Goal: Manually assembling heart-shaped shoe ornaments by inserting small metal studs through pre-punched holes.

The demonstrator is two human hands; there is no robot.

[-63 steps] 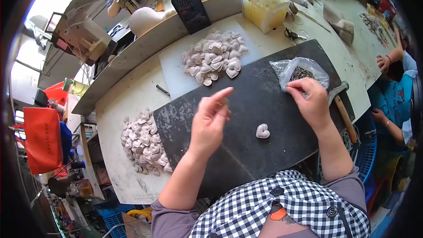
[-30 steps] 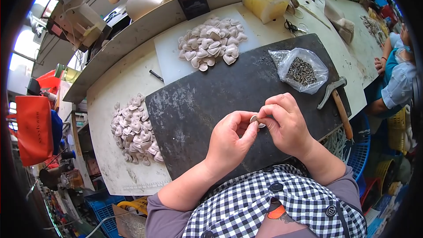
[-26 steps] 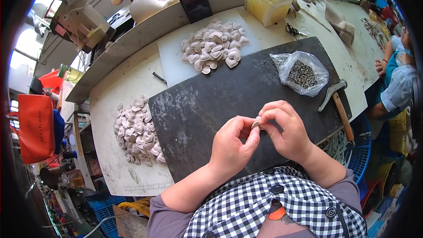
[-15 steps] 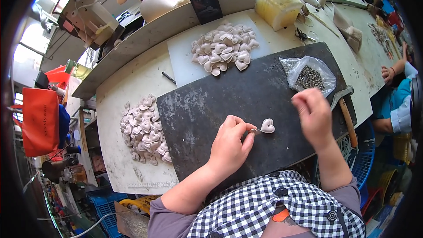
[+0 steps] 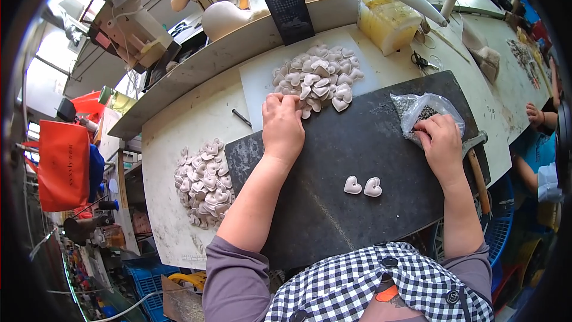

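A black-and-white checked top [image 5: 351, 280] is worn, set with large, round, dark buttons [image 5: 389, 262]. It is flanked by greyish-purple sleeves [image 5: 235, 280], by which the forearms [image 5: 253, 203] and hands [image 5: 283, 128] are left uncovered. An orange patch [image 5: 387, 294] is seen at the neckline.

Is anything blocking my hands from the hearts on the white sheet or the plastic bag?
Nothing visible: your left hand is at the near-left edge of the heart pile, and your right hand is at the plastic bag.
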